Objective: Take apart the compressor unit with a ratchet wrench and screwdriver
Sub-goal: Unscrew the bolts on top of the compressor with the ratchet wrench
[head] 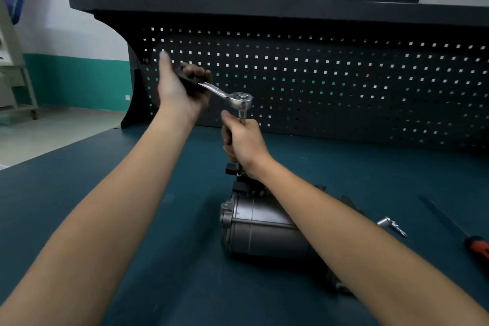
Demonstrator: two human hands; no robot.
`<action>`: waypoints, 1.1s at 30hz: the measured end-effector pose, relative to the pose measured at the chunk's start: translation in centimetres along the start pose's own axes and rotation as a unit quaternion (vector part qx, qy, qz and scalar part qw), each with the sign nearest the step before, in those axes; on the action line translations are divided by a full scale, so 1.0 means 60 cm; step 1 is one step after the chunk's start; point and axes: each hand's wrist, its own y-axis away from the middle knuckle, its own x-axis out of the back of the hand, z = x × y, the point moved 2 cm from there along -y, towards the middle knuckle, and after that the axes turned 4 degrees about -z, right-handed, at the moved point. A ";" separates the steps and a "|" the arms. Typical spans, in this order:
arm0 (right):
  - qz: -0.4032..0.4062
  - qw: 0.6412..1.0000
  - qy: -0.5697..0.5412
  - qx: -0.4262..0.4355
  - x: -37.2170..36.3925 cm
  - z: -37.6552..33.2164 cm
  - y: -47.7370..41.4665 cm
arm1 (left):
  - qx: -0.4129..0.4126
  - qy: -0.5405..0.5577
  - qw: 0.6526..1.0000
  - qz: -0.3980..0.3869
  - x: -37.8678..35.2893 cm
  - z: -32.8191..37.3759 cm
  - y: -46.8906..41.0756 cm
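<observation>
Both hands are on the tool right now. Left hand (180, 87) has its fingers curled round the dark handle of the ratchet wrench (227, 94), with the thumb sticking up. Right hand (244, 144) is a closed fist wrapped round the upright extension shaft (243, 115) just under the ratchet head, steadying it.

The compressor unit (260, 227) lies on its side on the blue bench mat (158, 259), directly below and nearer than the hands. Its long axis runs roughly near-to-far, with the near end angled a bit right. The shaft drops straight down to the black fitting at the far end of the unit, so the right hand is the closer one to the work. The handle sticks out to the left, so I'd guess the swing comes from the left arm.

Can't tell if the socket is actually seated on a bolt, since the right fist hides that spot.

Off to the right on the mat there's the screwdriver (476, 246) with the red handle, untouched, and a small loose metal bit (393, 225) between it and the unit.
</observation>
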 end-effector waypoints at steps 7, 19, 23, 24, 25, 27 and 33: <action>-0.025 0.999 -0.010 -0.033 0.003 -0.003 -0.007 | 0.017 -0.003 1.000 0.020 0.000 -0.018 -0.027; -0.101 0.994 -0.013 -0.034 0.008 -0.006 -0.003 | -0.041 -0.016 0.998 0.045 -0.009 0.006 0.004; -0.127 0.990 -0.027 -0.055 0.013 -0.006 -0.010 | -0.028 -0.050 0.997 0.052 -0.004 0.004 -0.008; -0.133 0.989 -0.027 -0.059 0.014 -0.006 -0.011 | -0.027 -0.056 0.997 0.053 -0.002 0.005 -0.012; -0.139 0.988 -0.028 -0.063 0.015 -0.006 -0.012 | -0.025 -0.061 0.996 0.055 -0.001 0.005 -0.015; -0.150 0.986 -0.030 -0.069 0.016 -0.006 -0.013 | -0.016 -0.073 0.995 0.059 0.001 0.004 -0.018; -0.172 0.982 -0.055 -0.057 0.021 -0.001 -0.013 | -0.046 -0.109 0.990 0.072 -0.007 -0.003 -0.015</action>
